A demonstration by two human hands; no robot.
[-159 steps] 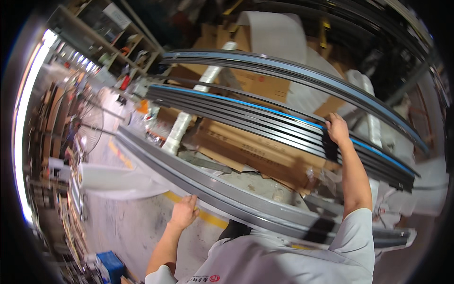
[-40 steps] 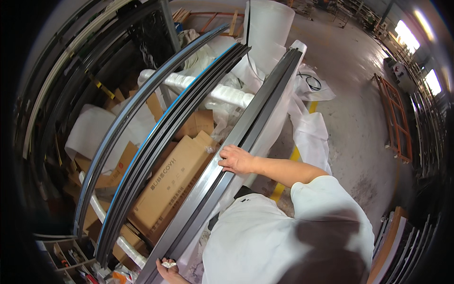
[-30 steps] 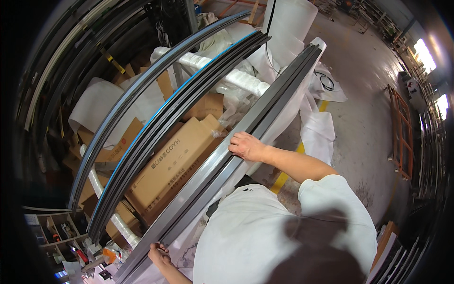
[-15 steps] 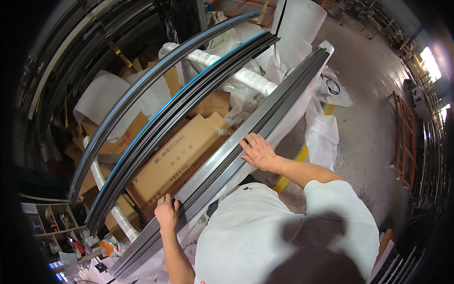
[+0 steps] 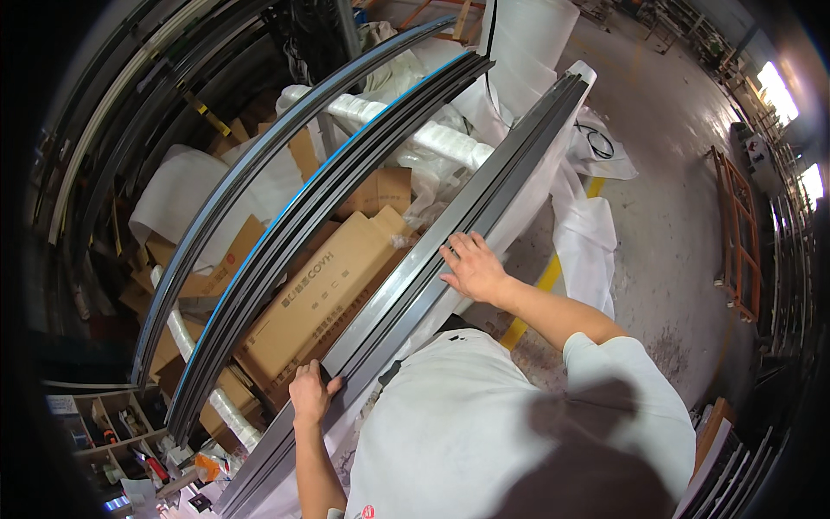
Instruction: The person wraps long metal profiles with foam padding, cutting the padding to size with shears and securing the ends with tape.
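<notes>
A long grey metal profile (image 5: 380,316) with lengthwise grooves runs diagonally in front of me, from lower left to upper right, over white foam wrapping (image 5: 584,246). My left hand (image 5: 313,394) is closed on its far edge near the lower end, fingers curled over the side and thumb on top. Farther up, my right hand (image 5: 473,266) lies across the grooves with its fingers stretched and apart, touching the upper face. Beyond it, a bundle of dark profiles (image 5: 328,190) with a blue strip lies roughly parallel, and one more profile (image 5: 246,169) lies past that.
Plastic-wrapped crossbars (image 5: 450,143) pass under the profiles. Cardboard boxes (image 5: 324,281) fill the space between. At the far end stands a large white foam roll (image 5: 536,43). A compartment shelf (image 5: 112,419) with tools is at lower left. An orange metal frame (image 5: 735,233) stands at right.
The view has turned slightly, so the whole scene is shifted a little. Both hands stay at nearly the same places on the grey profile; the left thumb lies a little farther onto its top.
</notes>
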